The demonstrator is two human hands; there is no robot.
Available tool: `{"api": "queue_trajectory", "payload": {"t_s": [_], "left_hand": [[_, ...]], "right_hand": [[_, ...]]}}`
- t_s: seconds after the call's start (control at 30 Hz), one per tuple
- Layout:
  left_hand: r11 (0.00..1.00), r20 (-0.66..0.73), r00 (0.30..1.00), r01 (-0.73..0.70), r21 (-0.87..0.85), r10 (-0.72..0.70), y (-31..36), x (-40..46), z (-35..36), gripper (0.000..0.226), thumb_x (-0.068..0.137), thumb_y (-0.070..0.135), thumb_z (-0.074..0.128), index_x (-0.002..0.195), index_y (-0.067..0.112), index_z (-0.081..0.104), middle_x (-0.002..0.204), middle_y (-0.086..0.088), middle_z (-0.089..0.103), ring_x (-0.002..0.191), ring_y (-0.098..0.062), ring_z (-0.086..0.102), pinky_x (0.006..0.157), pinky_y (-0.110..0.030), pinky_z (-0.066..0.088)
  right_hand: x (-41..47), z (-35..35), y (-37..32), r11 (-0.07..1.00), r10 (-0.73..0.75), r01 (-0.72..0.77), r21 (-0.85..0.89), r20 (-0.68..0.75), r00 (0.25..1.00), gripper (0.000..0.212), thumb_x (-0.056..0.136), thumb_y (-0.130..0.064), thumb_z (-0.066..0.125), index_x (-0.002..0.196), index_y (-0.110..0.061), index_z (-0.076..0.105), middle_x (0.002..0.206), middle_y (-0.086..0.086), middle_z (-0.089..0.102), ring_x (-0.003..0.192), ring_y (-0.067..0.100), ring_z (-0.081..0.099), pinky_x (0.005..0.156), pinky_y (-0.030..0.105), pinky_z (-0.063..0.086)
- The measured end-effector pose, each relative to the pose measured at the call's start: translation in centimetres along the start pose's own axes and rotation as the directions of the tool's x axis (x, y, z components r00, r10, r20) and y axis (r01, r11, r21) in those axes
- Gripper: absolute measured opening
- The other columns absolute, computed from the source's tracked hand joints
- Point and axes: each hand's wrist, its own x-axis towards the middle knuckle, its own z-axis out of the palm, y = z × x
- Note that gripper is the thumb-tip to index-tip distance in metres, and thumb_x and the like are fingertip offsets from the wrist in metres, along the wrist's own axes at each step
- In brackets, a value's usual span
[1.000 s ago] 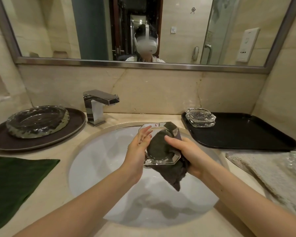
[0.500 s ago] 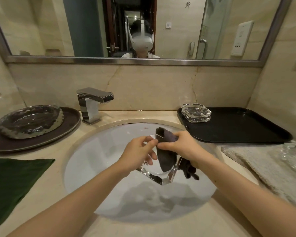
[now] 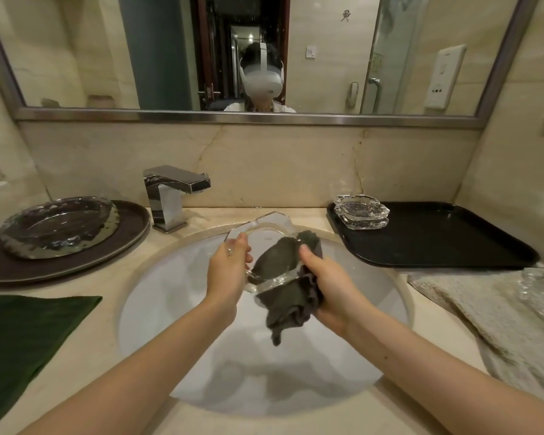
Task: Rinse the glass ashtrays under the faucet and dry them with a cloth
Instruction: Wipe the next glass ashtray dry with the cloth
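Head view shows the glass ashtray point(image 3: 264, 243) held tilted over the white sink basin point(image 3: 176, 296). The left hand point(image 3: 226, 274) grips its left edge with curled fingers, while the right hand point(image 3: 324, 287) presses a dark grey cloth point(image 3: 283, 284) into the hollow, fingers curled round cloth and rim. Thick faceted glass like this is probably heavy, stiff, breakable and slick when wet, so the flat outer edges look like the safest hold. A square chrome faucet point(image 3: 173, 196) stands behind on the beige stone counter point(image 3: 85, 340). Another ashtray point(image 3: 361, 211) sits on a black tray point(image 3: 446, 240) to the right; a large glass dish point(image 3: 60, 227) rests on a round brown tray point(image 3: 129, 233) to the left, beneath a wide mirror point(image 3: 107, 42).
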Motion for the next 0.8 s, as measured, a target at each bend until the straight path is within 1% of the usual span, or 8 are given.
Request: {"api": "queue_trajectory", "payload": {"t_s": [0.13, 0.27, 0.37, 0.53, 0.6, 0.67, 0.73, 0.8], "left_hand": [[0.998, 0.280, 0.958, 0.056, 0.035, -0.063, -0.1, -1.2, 0.3, 0.013, 0.089, 0.013, 0.061, 0.077, 0.015, 0.054, 0.070, -0.002, 0.060, 0.062, -0.016, 0.057, 0.059, -0.026, 0.048], [0.947, 0.553, 0.783, 0.319, 0.035, -0.284, 0.4, -2.1, 0.3, 0.011, 0.089, 0.011, 0.058, 0.101, 0.012, 0.057, 0.078, -0.008, 0.066, 0.059, -0.022, 0.069, 0.053, -0.021, 0.053], [0.895, 0.635, 0.687, 0.445, 0.017, -0.353, 0.3, -1.7, -0.1, 0.014, 0.093, 0.021, 0.052, 0.099, 0.009, 0.056, 0.081, -0.013, 0.072, 0.065, -0.027, 0.070, 0.054, -0.024, 0.052], [0.949, 0.625, 0.729, 0.309, 0.060, -0.277, -0.7, -1.6, 0.0, 0.023, 0.093, 0.005, 0.049, 0.112, 0.017, 0.053, 0.087, -0.008, 0.074, 0.070, -0.020, 0.064, 0.057, -0.027, 0.054], [0.970, 0.633, 0.742, 0.238, 0.057, -0.219, -0.5, -1.5, -0.1, 0.025, 0.092, 0.001, 0.046, 0.108, 0.018, 0.056, 0.086, -0.005, 0.075, 0.070, -0.023, 0.060, 0.055, -0.026, 0.053], [0.981, 0.643, 0.744, 0.185, 0.060, -0.180, -0.4, -1.4, -0.3, 0.026, 0.092, -0.002, 0.042, 0.095, 0.018, 0.059, 0.075, 0.000, 0.073, 0.063, -0.021, 0.058, 0.053, -0.025, 0.051], [0.986, 0.654, 0.740, 0.151, 0.068, -0.158, -0.1, -1.5, -0.6, 0.027, 0.093, -0.002, 0.042, 0.090, 0.018, 0.059, 0.070, 0.002, 0.072, 0.059, -0.019, 0.057, 0.051, -0.025, 0.049], [0.989, 0.677, 0.722, 0.124, 0.075, -0.142, 0.1, -1.5, -0.7, 0.025, 0.092, -0.001, 0.044, 0.092, 0.017, 0.061, 0.077, -0.001, 0.073, 0.059, -0.019, 0.059, 0.050, -0.024, 0.048]], "right_hand": [[1.5, -2.1, -1.9, 0.892, -0.250, 0.145, -0.428, -0.201, 0.947, 0.022, 0.095, -0.013, 0.049, 0.108, 0.002, 0.059, 0.092, 0.016, 0.065, 0.086, 0.027, 0.061, 0.080, 0.037, 0.050], [1.8, -3.9, -2.9, 0.752, -0.315, 0.146, -0.643, -0.156, 0.936, 0.009, 0.087, -0.008, 0.061, 0.095, -0.005, 0.064, 0.092, 0.014, 0.065, 0.084, 0.022, 0.060, 0.068, 0.025, 0.044], [2.1, -4.1, -2.6, 0.662, -0.385, 0.184, -0.726, -0.119, 0.915, 0.015, 0.082, -0.008, 0.067, 0.097, -0.008, 0.069, 0.096, 0.012, 0.069, 0.094, 0.024, 0.062, 0.078, 0.030, 0.047], [1.4, -3.5, -1.9, 0.296, -0.533, 0.402, -0.866, 0.199, 0.822, 0.020, 0.084, -0.018, 0.065, 0.104, -0.013, 0.067, 0.096, 0.002, 0.066, 0.091, 0.015, 0.059, 0.080, 0.031, 0.048], [1.0, -3.3, -1.2, 0.109, -0.479, 0.450, -0.886, 0.350, 0.805, 0.046, 0.084, -0.045, 0.052, 0.118, -0.015, 0.058, 0.108, -0.002, 0.057, 0.101, 0.012, 0.051, 0.086, 0.024, 0.039], [0.9, -3.3, -0.5, -0.049, -0.417, 0.457, -0.888, 0.434, 0.799, 0.073, 0.079, -0.061, 0.025, 0.134, -0.016, 0.047, 0.124, -0.001, 0.047, 0.115, 0.012, 0.039, 0.097, 0.022, 0.029], [0.8, -3.1, -0.4, -0.062, -0.420, 0.460, -0.886, 0.441, 0.793, 0.076, 0.081, -0.057, 0.015, 0.136, -0.014, 0.047, 0.130, 0.002, 0.047, 0.120, 0.017, 0.038, 0.102, 0.026, 0.029], [0.9, -2.8, -0.6, -0.136, -0.485, 0.473, -0.871, 0.474, 0.735, 0.062, 0.087, -0.046, 0.024, 0.128, -0.012, 0.056, 0.124, 0.006, 0.055, 0.115, 0.024, 0.048, 0.099, 0.036, 0.039]]}}
